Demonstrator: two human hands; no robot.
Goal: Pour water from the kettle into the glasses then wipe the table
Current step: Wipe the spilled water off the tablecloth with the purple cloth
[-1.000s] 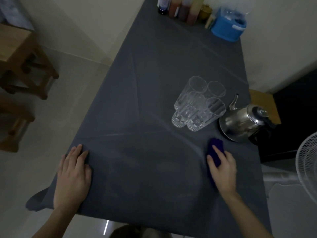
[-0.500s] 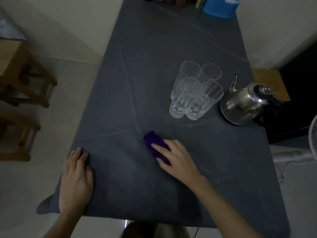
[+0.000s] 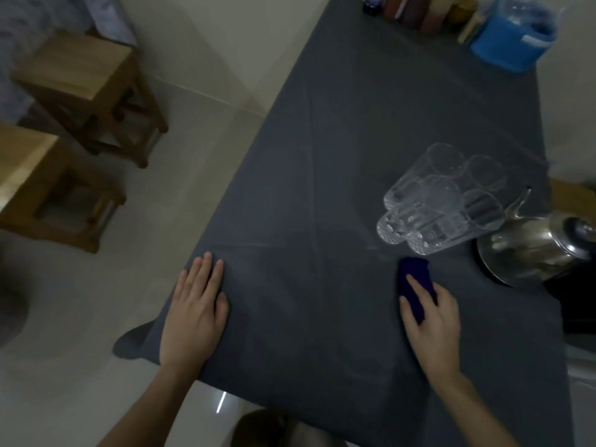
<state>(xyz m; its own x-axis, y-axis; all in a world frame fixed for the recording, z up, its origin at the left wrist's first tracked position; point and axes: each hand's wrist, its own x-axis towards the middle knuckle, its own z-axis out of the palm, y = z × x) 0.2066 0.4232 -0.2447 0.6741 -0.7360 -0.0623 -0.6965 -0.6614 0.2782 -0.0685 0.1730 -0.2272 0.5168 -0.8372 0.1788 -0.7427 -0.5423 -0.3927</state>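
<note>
A table under a dark grey cloth (image 3: 322, 156) fills the view. Several clear ribbed glasses (image 3: 442, 201) stand bunched together at the right. A shiny steel kettle (image 3: 535, 250) sits just right of them, spout toward the glasses. My right hand (image 3: 432, 321) presses a dark purple cloth (image 3: 414, 279) flat on the table, just in front of the glasses. My left hand (image 3: 196, 311) lies flat, fingers spread, on the table's near left edge and holds nothing.
A blue container (image 3: 512, 37) and several bottles (image 3: 416, 8) stand at the table's far end. Two wooden stools (image 3: 84, 91) are on the tiled floor to the left. A dark object (image 3: 577, 301) sits at the right edge beside the kettle.
My right hand swept the purple cloth left to the table's middle, then back right to a spot in front of the glasses. My left hand stayed on the edge.
</note>
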